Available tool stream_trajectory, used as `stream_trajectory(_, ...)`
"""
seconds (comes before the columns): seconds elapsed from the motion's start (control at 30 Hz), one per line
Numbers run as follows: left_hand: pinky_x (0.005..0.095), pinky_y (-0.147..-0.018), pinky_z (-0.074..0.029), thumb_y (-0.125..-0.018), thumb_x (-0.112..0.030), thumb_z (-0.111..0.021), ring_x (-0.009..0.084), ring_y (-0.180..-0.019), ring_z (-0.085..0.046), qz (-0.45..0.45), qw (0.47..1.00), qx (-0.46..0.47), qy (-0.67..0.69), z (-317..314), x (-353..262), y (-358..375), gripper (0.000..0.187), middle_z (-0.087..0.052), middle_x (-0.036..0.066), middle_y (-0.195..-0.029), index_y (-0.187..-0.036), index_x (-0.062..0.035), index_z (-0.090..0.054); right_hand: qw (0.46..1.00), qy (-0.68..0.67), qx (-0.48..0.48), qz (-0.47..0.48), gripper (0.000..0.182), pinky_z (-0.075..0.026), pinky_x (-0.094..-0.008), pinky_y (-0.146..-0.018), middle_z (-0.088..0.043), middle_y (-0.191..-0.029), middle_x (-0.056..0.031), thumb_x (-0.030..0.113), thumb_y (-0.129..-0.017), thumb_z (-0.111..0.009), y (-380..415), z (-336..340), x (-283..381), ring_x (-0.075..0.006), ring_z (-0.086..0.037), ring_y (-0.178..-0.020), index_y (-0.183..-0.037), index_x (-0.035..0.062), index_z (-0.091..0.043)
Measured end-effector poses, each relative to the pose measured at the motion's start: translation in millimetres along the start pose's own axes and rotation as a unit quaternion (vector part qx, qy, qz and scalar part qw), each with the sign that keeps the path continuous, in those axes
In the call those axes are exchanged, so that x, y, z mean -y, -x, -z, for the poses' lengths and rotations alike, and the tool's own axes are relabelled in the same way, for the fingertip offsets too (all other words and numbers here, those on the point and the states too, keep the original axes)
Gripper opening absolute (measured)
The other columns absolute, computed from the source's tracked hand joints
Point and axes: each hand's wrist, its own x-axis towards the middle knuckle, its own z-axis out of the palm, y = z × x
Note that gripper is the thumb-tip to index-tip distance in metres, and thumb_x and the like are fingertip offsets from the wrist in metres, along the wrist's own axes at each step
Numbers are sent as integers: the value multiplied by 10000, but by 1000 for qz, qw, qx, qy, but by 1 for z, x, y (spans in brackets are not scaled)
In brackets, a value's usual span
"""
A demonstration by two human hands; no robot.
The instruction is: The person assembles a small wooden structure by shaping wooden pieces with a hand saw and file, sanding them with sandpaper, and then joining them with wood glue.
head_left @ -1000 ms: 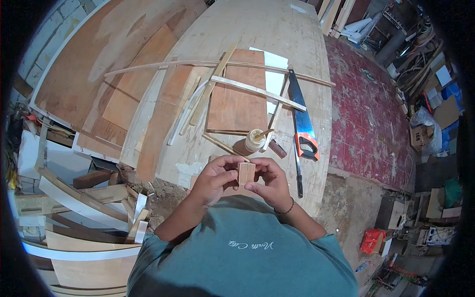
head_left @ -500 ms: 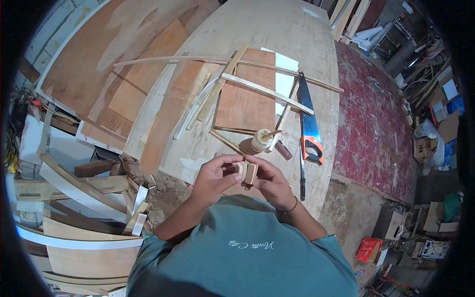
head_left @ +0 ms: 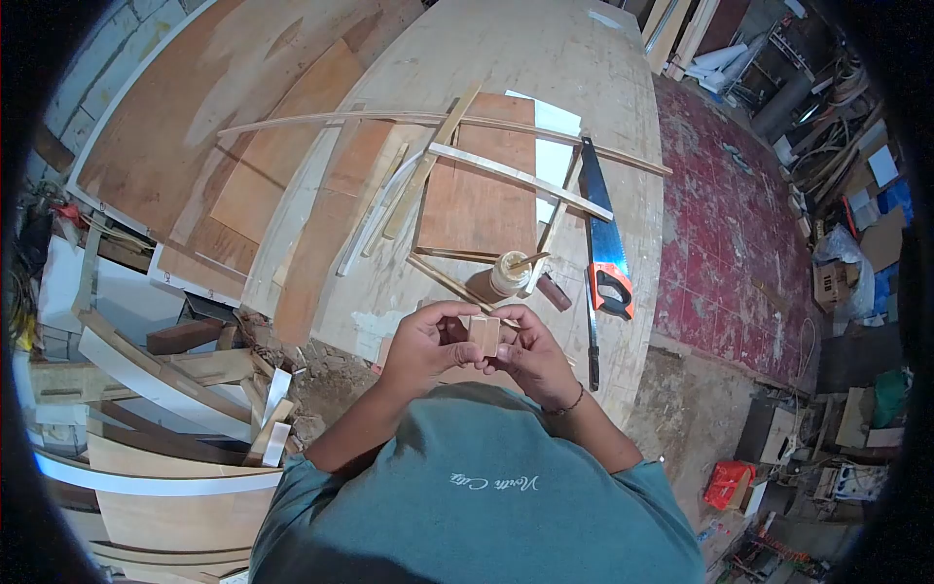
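Note:
Just past the front of my teal shirt, I hold a small wooden block [head_left: 484, 338] between both hands. It looks built of pieces pressed together, a pale one at the left and a browner face toward me. My left hand [head_left: 423, 346] pinches it from the left, thumb on the near face. From the other side my right hand [head_left: 537, 360] grips it with thumb and bent fingers. Right beyond my fingers stands an open jar [head_left: 508, 276] with a wooden stick in it. A small dark reddish block [head_left: 555, 291] lies beside the jar.
A handsaw [head_left: 606, 234] with an orange and black handle lies at the right of the workbench [head_left: 506, 44]. Long wooden strips [head_left: 525, 179] cross a brown board [head_left: 479, 209]. Curved wooden pieces [head_left: 165, 477] are stacked at left. Red flooring [head_left: 715, 224] shows at right.
Between my fingers the block has turned, so a broader brown face now shows and its pieces sit flush together. My hands stay in nearly the same place.

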Motion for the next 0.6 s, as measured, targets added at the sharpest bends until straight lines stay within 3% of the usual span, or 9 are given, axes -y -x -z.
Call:
stream_trajectory(0.13, 235, -604, -502, -701, -159, -812, 108, -679, -584, 22, 999, -2, 45, 9, 18, -8, 554, -596, 53, -798, -1160, 23, -561, 1000, 7, 1, 18, 389, -509, -302, -766, -631, -947, -93, 103, -899, -605, -5, 7, -9, -177, -631, -857, -1239, 70, -421)
stream_trajectory(0.2, 229, -622, -503, -678, -172, -828, 104, -690, -584, -17, 996, -3, 82, 13, 30, -12, 583, -590, 44, -792, -1160, 19, -561, 999, 13, 7, 53, 390, -511, -298, -758, -639, -942, -101, 105, -901, -604, -9, 15, -17, -177, -633, -856, -1245, 58, -426)
stream_trajectory(0.6, 232, -654, -514, -683, -164, -823, 112, -744, -600, -40, 998, -4, 51, 17, 32, -13, 551, -610, 56, -854, -1135, 5, -557, 995, 77, -16, 70, 396, -505, -273, -713, -625, -881, -65, 113, -883, -636, -15, 19, -20, -140, -602, -790, -1241, 41, -483)
